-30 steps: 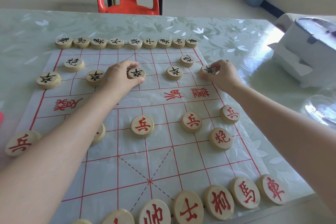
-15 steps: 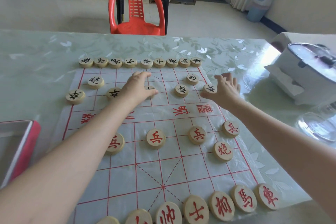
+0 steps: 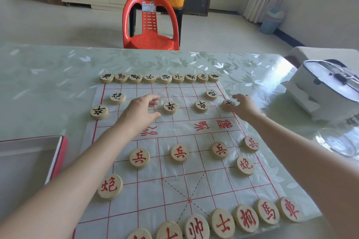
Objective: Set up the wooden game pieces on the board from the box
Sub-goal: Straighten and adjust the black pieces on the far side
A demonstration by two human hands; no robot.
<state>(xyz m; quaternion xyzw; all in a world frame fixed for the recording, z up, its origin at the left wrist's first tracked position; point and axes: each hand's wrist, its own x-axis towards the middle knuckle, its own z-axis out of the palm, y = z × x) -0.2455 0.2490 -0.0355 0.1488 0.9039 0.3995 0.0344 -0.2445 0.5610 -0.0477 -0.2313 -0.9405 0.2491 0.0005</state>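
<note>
A paper board with a red grid lies on the table. Round wooden pieces with black characters line its far edge, and red-lettered ones line the near edge. My left hand hovers with relaxed fingers, holding nothing, just left of the middle black soldier. My right hand is spread loosely beside the rightmost black soldier and partly covers it. Whether it touches the piece I cannot tell. My left forearm hides part of the board's left side.
The red-edged box sits at the left, beside the board. A white appliance and a glass lid stand at the right table edge. A red plastic chair is behind the far side.
Both hands have let go of the black soldiers they held. The left hand has slid away to the left, the right has opened. The view has pulled back and up.
</note>
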